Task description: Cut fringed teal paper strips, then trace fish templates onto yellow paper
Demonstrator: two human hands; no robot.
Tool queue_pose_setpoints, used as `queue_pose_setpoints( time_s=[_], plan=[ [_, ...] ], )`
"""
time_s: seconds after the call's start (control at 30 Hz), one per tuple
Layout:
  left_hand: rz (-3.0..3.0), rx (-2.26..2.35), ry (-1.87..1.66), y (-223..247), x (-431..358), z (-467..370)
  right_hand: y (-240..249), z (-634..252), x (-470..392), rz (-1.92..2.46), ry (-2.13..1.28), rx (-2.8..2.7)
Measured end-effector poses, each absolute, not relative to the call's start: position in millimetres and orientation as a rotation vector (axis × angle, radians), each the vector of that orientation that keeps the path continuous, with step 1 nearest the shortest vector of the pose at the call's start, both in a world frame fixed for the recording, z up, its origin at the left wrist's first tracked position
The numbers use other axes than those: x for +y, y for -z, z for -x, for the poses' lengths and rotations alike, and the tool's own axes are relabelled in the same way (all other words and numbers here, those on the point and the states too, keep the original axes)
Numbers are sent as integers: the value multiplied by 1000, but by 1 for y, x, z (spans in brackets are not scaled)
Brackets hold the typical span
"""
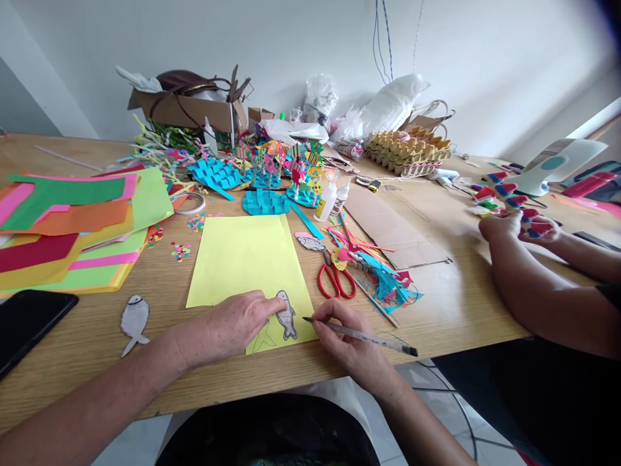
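Note:
My left hand [242, 315] lies on a yellow sheet of paper [242, 259], a fingertip stretched out and pressing the head of a small grey paper fish cutout [287, 318] flat. Its other fingers are partly hidden. Beside that cutout, a drawn fish outline [263, 338] shows partly from under my left hand. My right hand [347, 340] is closed around a pen [373, 339], its tip just above or on the sheet, right of the cutout. A second fish cutout [134, 318] rests on the table to the left. Red-handled scissors [336, 281] lie beyond my right hand.
Coloured paper sheets [97, 239] and a black phone [33, 323] lie left. Glue bottles [327, 199], blue woven paper pieces [266, 202], paper scraps [392, 281] and cardboard [388, 223] sit behind. At right, another person's hands [504, 226] hold a painted piece [536, 223].

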State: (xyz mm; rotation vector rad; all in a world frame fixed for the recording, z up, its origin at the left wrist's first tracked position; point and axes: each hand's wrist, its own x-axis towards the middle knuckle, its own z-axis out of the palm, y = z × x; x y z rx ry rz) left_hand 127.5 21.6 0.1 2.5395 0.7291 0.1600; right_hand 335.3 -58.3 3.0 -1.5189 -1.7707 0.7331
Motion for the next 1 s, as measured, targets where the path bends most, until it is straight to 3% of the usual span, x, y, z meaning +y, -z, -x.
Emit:
queue_pose_setpoints(
  time_s=[0.23,0.53,1.0],
  plan=[
    [-2649,488,-80,-23,37,-146,3,-342,-59,1505,-743,-1719],
    [-2943,314,291,-40,53,-171,7,-345,-60,1469,-819,-1644],
    [-2915,324,342,-42,57,-178,7,-345,-60,1442,-886,-1611]
  ],
)
